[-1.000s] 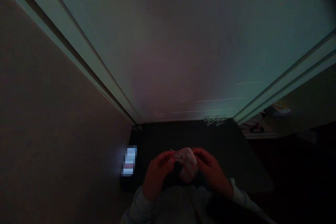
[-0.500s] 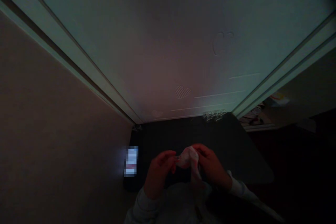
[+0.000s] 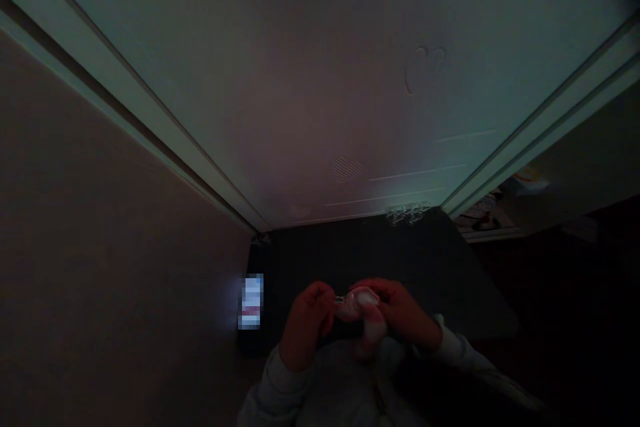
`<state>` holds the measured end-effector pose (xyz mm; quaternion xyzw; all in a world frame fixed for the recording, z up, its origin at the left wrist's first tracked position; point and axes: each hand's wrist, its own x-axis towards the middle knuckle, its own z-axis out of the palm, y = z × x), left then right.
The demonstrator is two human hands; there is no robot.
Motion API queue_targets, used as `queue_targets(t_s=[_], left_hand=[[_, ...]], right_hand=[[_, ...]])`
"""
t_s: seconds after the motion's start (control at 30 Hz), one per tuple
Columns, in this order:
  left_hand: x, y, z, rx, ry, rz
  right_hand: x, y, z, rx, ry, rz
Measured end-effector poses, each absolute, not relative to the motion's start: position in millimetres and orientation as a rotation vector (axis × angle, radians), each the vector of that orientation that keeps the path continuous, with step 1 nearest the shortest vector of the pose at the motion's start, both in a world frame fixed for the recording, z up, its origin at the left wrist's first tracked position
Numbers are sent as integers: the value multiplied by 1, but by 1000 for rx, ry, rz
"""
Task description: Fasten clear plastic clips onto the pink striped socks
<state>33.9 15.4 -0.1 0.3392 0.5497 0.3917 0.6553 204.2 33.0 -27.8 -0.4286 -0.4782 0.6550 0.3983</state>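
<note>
A soft pink-and-white cloth-like item (image 3: 371, 323) hangs between my hands above the dark table (image 3: 310, 253). My right hand (image 3: 400, 310) is closed on its upper right side. At its left end, my left hand (image 3: 309, 320) pinches a small, thin, shiny piece (image 3: 339, 299) that meets the cloth. The dim light hides what exactly this piece is. The lower part of the cloth droops in front of my body.
A lit phone-like screen (image 3: 251, 301) is at the table's left edge. Several clear, shiny pieces (image 3: 407, 213) lie at the back against the pale panel (image 3: 300, 113). Further right, a shelf (image 3: 493, 235) holds a white box (image 3: 527, 183).
The cloth has shifted and bunched within my right hand, its hanging part now rounder. My left hand has turned slightly at the thin piece. The view has tilted a little.
</note>
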Motion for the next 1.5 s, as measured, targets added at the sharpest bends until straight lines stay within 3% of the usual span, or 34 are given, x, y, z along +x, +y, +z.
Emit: queue_targets(t_s=[0.27,0.67,1.23,1.5], left_hand=[[32,18,11,814,1202,835],[20,16,13,947,1139,765],[11,6,14,1364,1092,790],[12,7,7,1208,1083,846]], right_hand=[[206,38,-14,-1039,-1001,1838],[208,36,-11,-1030,-1162,2063],[212,38,-24,-1088,-1121,2086],[213,42,-15,-946,-1451,2068]])
